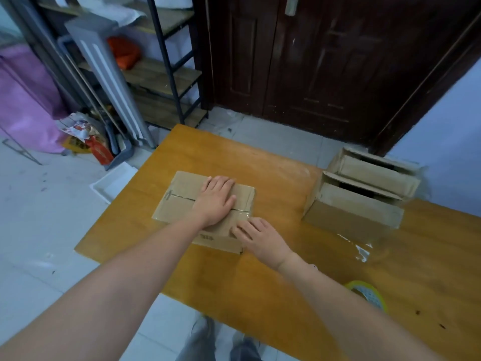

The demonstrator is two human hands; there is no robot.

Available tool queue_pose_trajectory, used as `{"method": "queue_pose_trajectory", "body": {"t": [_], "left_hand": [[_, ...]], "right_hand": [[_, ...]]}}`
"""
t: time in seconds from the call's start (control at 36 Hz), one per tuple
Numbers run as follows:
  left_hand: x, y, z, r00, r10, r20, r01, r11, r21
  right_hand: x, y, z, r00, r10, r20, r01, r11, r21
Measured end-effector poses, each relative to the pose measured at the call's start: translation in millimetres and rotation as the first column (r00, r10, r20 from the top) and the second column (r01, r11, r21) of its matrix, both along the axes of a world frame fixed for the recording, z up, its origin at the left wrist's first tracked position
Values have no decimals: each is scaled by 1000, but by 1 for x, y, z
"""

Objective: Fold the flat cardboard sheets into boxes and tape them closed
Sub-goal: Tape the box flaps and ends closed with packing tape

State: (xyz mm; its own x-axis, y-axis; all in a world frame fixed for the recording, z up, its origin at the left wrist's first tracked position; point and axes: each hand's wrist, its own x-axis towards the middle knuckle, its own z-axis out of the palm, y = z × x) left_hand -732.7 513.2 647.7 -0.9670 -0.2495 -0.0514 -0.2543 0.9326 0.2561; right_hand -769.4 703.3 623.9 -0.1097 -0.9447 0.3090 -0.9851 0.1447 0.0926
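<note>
Box: cardboard box (179, 201) is lying on the table (286, 269).
Left hand (216, 200): pressing flat, fingers straight, on the box top.
Right hand (260, 238): fingers spread, pressing the box's near corner.
Around: two open boxes (364, 194) are standing right of the box; tape roll (369, 294) is lying nearer the person, partly hidden by the right forearm.

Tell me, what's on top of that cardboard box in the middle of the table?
Both hands lie flat on the box: the left hand across the centre seam, the right hand at its near right corner. Shiny tape shows beside them. The seam under the left palm is hidden.
</note>
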Motion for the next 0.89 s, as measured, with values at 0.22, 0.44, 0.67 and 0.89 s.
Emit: {"method": "queue_pose_trajectory", "body": {"t": [0.22, 0.44, 0.67, 0.89], "left_hand": [[14, -46, 37, 889, 407, -210, -290, 855, 430], [42, -117, 26, 611, 579, 540, -739, 173, 651], [34, -99, 63, 737, 481, 475, -594, 126, 794], [30, -90, 80, 919, 393, 32, -218, 440, 871]], "right_hand": [[-4, 24, 31, 541, -544, 641, 392, 838, 380], [-16, -32, 42, -537, -298, 789, 602, 519, 606], [-8, -49, 65, -558, 42, 829, 758, 433, 488], [3, -20, 83, -392, 139, 910, 884, 331, 330]]}}
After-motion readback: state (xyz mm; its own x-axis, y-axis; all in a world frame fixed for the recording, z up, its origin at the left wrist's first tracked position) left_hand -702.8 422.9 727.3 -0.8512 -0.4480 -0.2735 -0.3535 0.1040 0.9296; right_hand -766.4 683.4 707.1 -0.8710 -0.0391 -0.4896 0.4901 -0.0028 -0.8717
